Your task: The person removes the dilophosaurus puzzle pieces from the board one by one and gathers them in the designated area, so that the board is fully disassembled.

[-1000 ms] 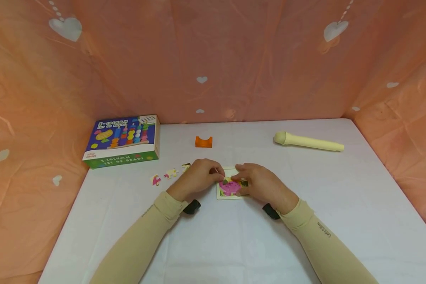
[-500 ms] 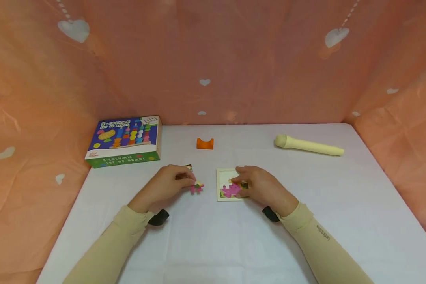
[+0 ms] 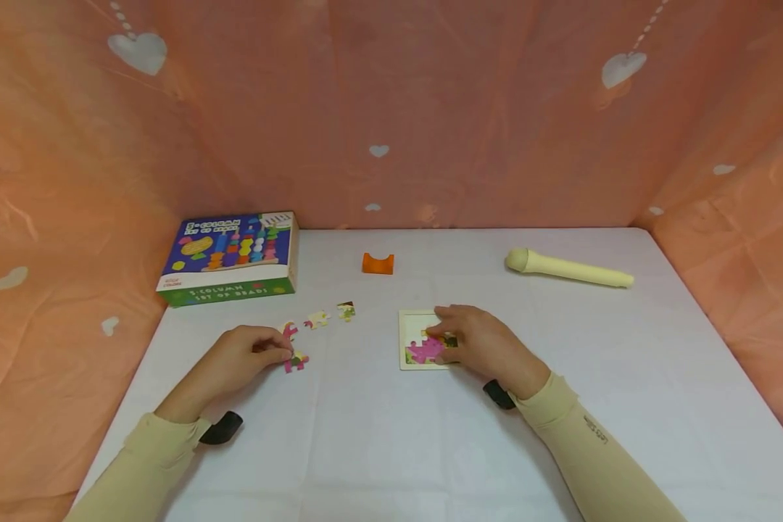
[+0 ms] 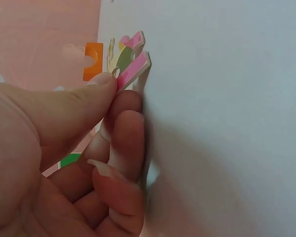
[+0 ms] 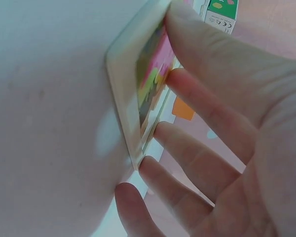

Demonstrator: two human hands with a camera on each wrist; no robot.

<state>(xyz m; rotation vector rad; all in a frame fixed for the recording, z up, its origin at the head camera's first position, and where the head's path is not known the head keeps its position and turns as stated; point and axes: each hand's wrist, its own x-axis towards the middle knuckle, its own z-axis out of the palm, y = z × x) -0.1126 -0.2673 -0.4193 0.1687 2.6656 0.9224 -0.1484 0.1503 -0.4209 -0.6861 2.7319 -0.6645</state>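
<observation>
My left hand (image 3: pixel 231 364) pinches a pink, green and yellow jigsaw piece (image 3: pixel 296 363) between thumb and forefinger, low over the left of the table. The left wrist view shows this piece (image 4: pixel 134 70) tilted at the fingertips. Three loose jigsaw pieces lie near it: a pink one (image 3: pixel 290 330), a pale yellow one (image 3: pixel 316 320) and a dark and green one (image 3: pixel 346 312). My right hand (image 3: pixel 486 346) rests on the cream puzzle tray (image 3: pixel 402 344), its fingers spread fairly straight along the rim (image 5: pixel 122 101). Inside the tray sits a partly assembled pink picture (image 3: pixel 424 351), partly hidden by the hand.
A bead-set box (image 3: pixel 228 257) lies at the back left of the white table (image 3: pixel 378 449). Behind the tray stands an orange notched block (image 3: pixel 378 264). At the back right lies a pale yellow stick with a rounded head (image 3: pixel 568 268). Orange curtains surround the table.
The left hand has left the tray and moved leftward, carrying the pink and green jigsaw piece to beside the loose pieces. The right hand has stayed on the tray.
</observation>
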